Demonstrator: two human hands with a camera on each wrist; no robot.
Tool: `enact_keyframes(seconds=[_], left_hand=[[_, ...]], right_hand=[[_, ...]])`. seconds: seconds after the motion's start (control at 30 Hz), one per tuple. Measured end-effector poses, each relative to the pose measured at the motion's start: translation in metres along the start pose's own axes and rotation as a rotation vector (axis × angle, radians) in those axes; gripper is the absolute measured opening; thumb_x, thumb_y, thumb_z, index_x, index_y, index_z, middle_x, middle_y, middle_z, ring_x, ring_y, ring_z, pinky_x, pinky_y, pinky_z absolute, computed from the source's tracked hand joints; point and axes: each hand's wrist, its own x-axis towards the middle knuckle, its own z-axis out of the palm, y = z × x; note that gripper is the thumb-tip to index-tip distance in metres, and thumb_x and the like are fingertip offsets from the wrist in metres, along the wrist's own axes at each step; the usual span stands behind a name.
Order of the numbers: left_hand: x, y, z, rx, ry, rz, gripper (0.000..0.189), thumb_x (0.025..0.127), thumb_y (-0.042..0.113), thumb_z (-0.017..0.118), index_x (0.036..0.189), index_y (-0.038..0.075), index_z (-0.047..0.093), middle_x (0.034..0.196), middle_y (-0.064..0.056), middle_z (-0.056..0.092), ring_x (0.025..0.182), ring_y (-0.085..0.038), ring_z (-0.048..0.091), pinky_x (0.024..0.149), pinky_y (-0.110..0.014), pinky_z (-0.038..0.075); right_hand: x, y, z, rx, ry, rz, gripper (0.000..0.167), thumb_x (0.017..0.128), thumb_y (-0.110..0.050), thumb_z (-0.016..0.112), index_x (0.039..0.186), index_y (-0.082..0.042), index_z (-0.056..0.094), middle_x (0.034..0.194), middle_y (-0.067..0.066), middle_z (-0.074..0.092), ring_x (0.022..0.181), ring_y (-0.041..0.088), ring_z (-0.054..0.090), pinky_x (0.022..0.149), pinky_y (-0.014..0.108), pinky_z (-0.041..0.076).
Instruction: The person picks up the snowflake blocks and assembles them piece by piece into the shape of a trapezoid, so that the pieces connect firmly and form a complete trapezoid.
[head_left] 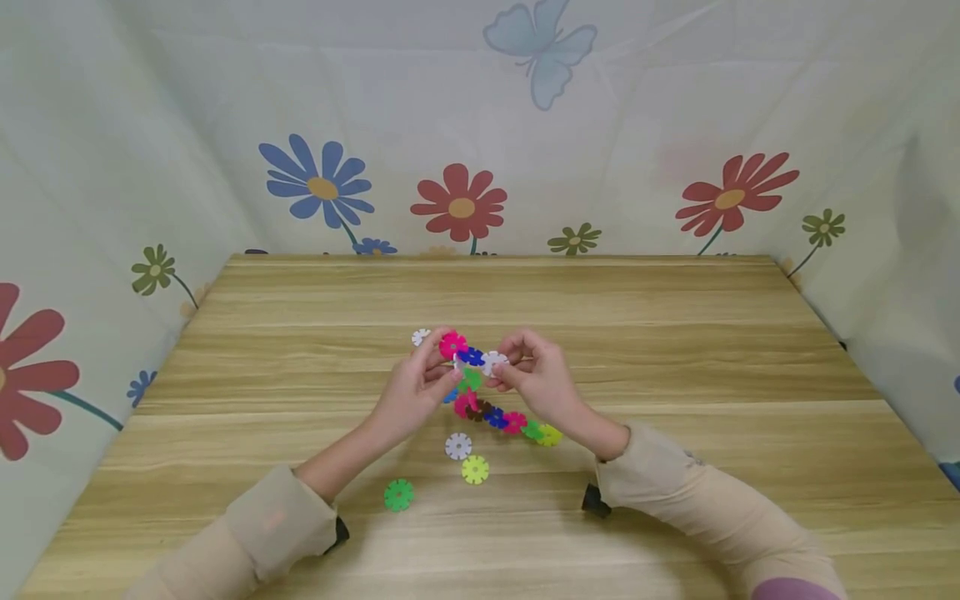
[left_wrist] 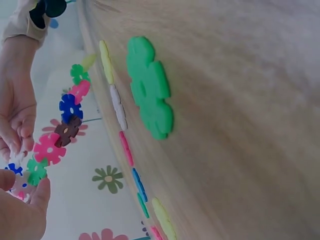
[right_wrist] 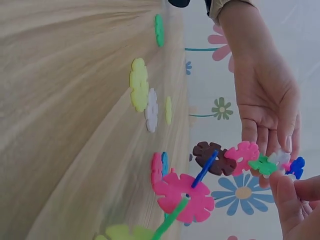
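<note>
A chain of slotted, flower-shaped plastic discs hangs above the table between both hands. My left hand (head_left: 408, 387) pinches it near its upper end, around a pink disc (head_left: 453, 343) and a white one partly hidden by the fingers. My right hand (head_left: 546, 379) pinches a white disc (head_left: 494, 363) against the blue disc (head_left: 472, 357) next to the pink one. From there the chain drops through a green disc (left_wrist: 37, 171), a pink disc (left_wrist: 49, 148) and a brown disc (right_wrist: 214, 158), then slants toward the right forearm, ending in a yellow disc (head_left: 549, 435).
Loose on the wooden table (head_left: 675, 333) lie a white disc (head_left: 458, 446), a yellow disc (head_left: 475, 470) and a green disc (head_left: 399, 495) nearer the body. Another white disc (head_left: 421, 337) lies beyond the left hand. A flower-printed curtain (head_left: 600, 167) stands behind the table.
</note>
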Motion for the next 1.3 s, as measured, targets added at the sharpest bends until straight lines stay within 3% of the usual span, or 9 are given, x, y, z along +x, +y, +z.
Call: enact_keyframes(seconds=[0.33, 0.63, 0.77, 1.0, 1.1, 1.3], left_hand=[[-0.001, 0.001, 0.000, 0.029, 0.025, 0.049, 0.051, 0.085, 0.005, 0.055, 0.132, 0.008, 0.034, 0.106, -0.019, 0.061, 0.089, -0.025, 0.061, 0.076, -0.022, 0.050], [0.000, 0.002, 0.004, 0.042, 0.042, 0.051, 0.050, 0.083, 0.002, 0.056, 0.130, 0.008, 0.037, 0.099, -0.018, 0.063, 0.088, -0.027, 0.062, 0.076, -0.023, 0.051], [0.000, -0.001, 0.005, 0.032, 0.042, 0.027, 0.051, 0.084, 0.003, 0.056, 0.130, 0.009, 0.036, 0.101, -0.018, 0.062, 0.089, -0.026, 0.061, 0.077, -0.022, 0.050], [0.001, 0.002, 0.001, -0.015, -0.002, 0.008, 0.041, 0.081, 0.001, 0.057, 0.117, 0.006, 0.040, 0.098, -0.017, 0.060, 0.089, -0.025, 0.060, 0.077, -0.024, 0.050], [0.002, 0.003, -0.002, -0.004, -0.027, -0.008, 0.041, 0.081, 0.005, 0.060, 0.117, 0.006, 0.042, 0.099, -0.015, 0.058, 0.090, -0.024, 0.059, 0.077, -0.025, 0.050], [0.007, 0.003, -0.005, 0.076, -0.098, -0.051, 0.044, 0.081, 0.026, 0.064, 0.119, 0.013, 0.048, 0.103, -0.009, 0.059, 0.079, -0.020, 0.061, 0.066, -0.028, 0.052]], right_hand=[[-0.002, -0.003, 0.004, 0.021, 0.032, -0.006, 0.012, 0.079, 0.012, 0.054, 0.089, 0.009, 0.050, 0.077, 0.021, 0.055, 0.068, 0.042, 0.061, 0.057, 0.029, 0.054], [0.000, -0.003, 0.003, 0.013, 0.040, -0.009, 0.012, 0.077, 0.014, 0.054, 0.088, 0.010, 0.051, 0.075, 0.019, 0.056, 0.059, 0.021, 0.063, 0.056, 0.029, 0.053], [0.001, -0.003, 0.002, -0.001, 0.021, -0.018, 0.012, 0.078, 0.013, 0.054, 0.088, 0.011, 0.051, 0.076, 0.022, 0.055, 0.061, 0.025, 0.063, 0.056, 0.029, 0.053], [0.007, -0.003, -0.001, -0.011, -0.037, -0.032, 0.013, 0.079, 0.011, 0.055, 0.092, 0.010, 0.053, 0.079, 0.022, 0.055, 0.065, 0.037, 0.062, 0.062, 0.045, 0.051], [0.008, -0.004, -0.003, -0.043, -0.062, -0.050, 0.014, 0.080, 0.009, 0.056, 0.093, 0.009, 0.054, 0.080, 0.022, 0.055, 0.067, 0.042, 0.060, 0.061, 0.044, 0.052], [0.010, -0.007, -0.005, -0.099, -0.138, -0.075, 0.012, 0.081, 0.007, 0.056, 0.092, 0.007, 0.056, 0.084, 0.023, 0.058, 0.067, 0.030, 0.063, 0.062, 0.037, 0.053]])
